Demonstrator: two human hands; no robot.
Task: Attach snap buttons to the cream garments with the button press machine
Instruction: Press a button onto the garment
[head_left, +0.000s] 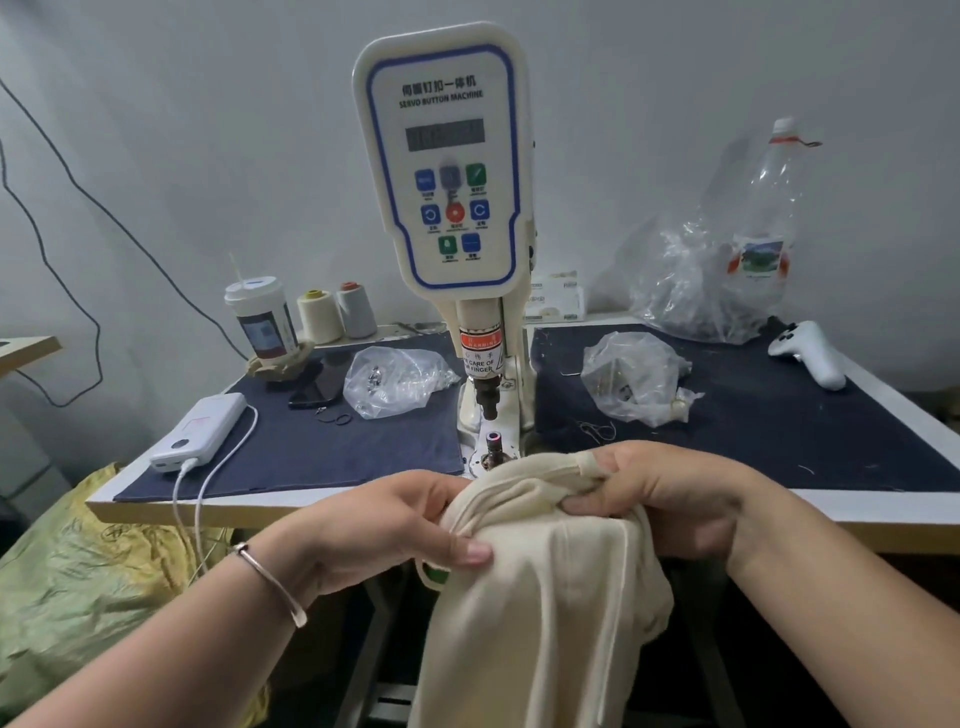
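Note:
A cream garment (540, 597) hangs over the table's front edge, bunched at its top between both hands. My left hand (395, 525) grips the fabric's left side, thumb on top. My right hand (670, 493) pinches a folded edge of the garment, with the cloth wrapped over a fingertip. The white button press machine (441, 171) stands just behind, its lower die (492, 441) a little beyond the garment's top edge and uncovered. Two clear bags of snap parts lie on the dark mat, one to the left (395, 379) and one to the right (634, 374) of the machine.
A white power bank (200, 431) with a cable lies at the left, near a phone (317, 384), a cup (262, 317) and two thread cones (337, 309). A white controller (808, 353), a plastic bottle (769, 208) and a crumpled bag (696, 280) are at the right.

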